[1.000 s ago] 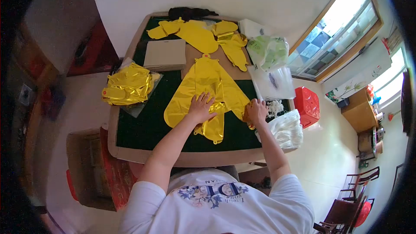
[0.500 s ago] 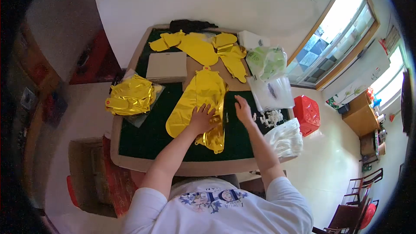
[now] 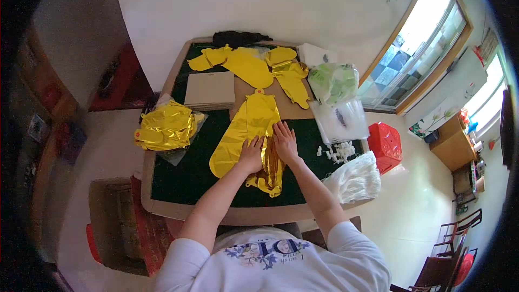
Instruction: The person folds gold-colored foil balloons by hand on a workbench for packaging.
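A flat, uninflated gold foil balloon (image 3: 232, 146) lies lengthwise on the dark green table top, its right part folded over and crinkled. My left hand (image 3: 251, 156) rests on the middle of the foil, fingers stretched out. Just right of it, my right hand (image 3: 285, 141) lies with open fingers on the balloon's right edge. Beyond both hands, more flat gold foil balloons (image 3: 250, 69) are spread across the back of the table. A pile of shiny folded gold foil balloons (image 3: 166, 125) sits on clear plastic at the left edge.
A stack of grey-beige cards (image 3: 210, 88) lies back left. Along the right side are a green-printed plastic bag (image 3: 334, 82), clear plastic bags (image 3: 340, 121), small white pieces (image 3: 341, 152) and a white stringy bundle (image 3: 354, 178). A red plastic stool (image 3: 385, 146) stands beyond the right edge.
My right hand has moved left from above the green surface onto the balloon's right edge. My left hand stays on the foil. The whole view has shifted slightly.
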The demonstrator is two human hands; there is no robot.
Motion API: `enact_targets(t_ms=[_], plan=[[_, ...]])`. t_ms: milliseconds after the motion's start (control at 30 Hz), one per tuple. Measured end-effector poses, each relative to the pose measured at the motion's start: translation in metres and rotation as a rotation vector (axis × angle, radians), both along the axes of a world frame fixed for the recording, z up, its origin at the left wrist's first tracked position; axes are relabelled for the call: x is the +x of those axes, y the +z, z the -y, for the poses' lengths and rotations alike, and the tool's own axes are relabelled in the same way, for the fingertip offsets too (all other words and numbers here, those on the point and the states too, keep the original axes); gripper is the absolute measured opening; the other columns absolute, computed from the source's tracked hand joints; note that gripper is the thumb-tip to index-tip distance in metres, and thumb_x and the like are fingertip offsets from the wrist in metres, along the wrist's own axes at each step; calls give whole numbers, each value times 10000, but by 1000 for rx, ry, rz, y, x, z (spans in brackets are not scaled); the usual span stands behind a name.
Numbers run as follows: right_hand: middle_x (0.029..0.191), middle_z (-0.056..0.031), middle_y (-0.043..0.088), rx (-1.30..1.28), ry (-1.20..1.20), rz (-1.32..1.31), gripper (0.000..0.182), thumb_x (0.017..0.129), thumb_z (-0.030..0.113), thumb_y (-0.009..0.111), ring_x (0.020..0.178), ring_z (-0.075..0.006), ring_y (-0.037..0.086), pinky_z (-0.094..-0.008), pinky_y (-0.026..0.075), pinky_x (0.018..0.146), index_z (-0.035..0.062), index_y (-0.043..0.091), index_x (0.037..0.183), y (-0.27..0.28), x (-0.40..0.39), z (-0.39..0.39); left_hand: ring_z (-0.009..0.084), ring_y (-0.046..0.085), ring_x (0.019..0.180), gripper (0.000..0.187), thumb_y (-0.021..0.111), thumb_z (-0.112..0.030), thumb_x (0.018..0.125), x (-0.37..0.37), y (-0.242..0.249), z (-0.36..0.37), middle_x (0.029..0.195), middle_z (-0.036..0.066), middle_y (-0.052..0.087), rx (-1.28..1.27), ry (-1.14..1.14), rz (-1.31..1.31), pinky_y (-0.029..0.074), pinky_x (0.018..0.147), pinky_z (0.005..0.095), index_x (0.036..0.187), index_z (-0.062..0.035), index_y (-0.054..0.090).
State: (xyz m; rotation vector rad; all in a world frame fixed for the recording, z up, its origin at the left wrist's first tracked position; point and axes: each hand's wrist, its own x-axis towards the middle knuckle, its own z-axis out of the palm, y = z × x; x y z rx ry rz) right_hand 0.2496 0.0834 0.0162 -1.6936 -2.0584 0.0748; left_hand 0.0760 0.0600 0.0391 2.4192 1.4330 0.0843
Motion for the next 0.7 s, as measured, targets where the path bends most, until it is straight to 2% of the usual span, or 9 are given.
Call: enact_targets(t_ms=[67, 167, 300, 400, 700], plan=[[1469, -99, 345, 14, 6, 65, 439, 986, 236, 377, 1389, -279, 259, -498, 194, 1118, 97, 381, 1402, 4, -2, -4, 255, 194, 1404, 862, 642, -302, 784, 0, -5, -3, 1502, 133, 251, 27, -21, -72, 116, 1151, 439, 1461, -20, 191], [1481, -92, 332, -36, -20, 90, 456, 972, 257, 410, 1387, -277, 268, -496, 200, 1114, 97, 391, 1399, 14, -3, -20, 256, 197, 1402, 896, 675, -290, 753, -2, 13, 2, 1502, 134, 252, 0, -42, -83, 120, 1151, 439, 1460, -18, 197], [1478, -100, 335, -30, -3, 121, 451, 974, 265, 399, 1396, -270, 246, -501, 193, 1115, 93, 400, 1391, 12, -3, -39, 264, 194, 1401, 906, 687, -304, 742, -1, -5, -3, 1505, 126, 248, 31, -17, -25, 117, 1150, 448, 1462, -36, 208], [1484, -99, 324, -141, -38, 162, 458, 978, 272, 383, 1404, -261, 226, -501, 185, 1118, 92, 384, 1399, 8, -7, -42, 284, 177, 1403, 866, 673, -370, 736, -3, -1, -1, 1511, 119, 241, 16, -71, -17, 119, 1142, 482, 1456, -100, 273], [1518, -86, 263, -97, -113, 154, 504, 970, 311, 364, 1414, -244, 208, -506, 165, 1128, 103, 333, 1428, -4, -13, -40, 301, 169, 1399, 857, 688, -428, 696, -5, -21, -7, 1483, 134, 293, 58, -126, 3, 135, 1127, 510, 1424, -129, 347]])
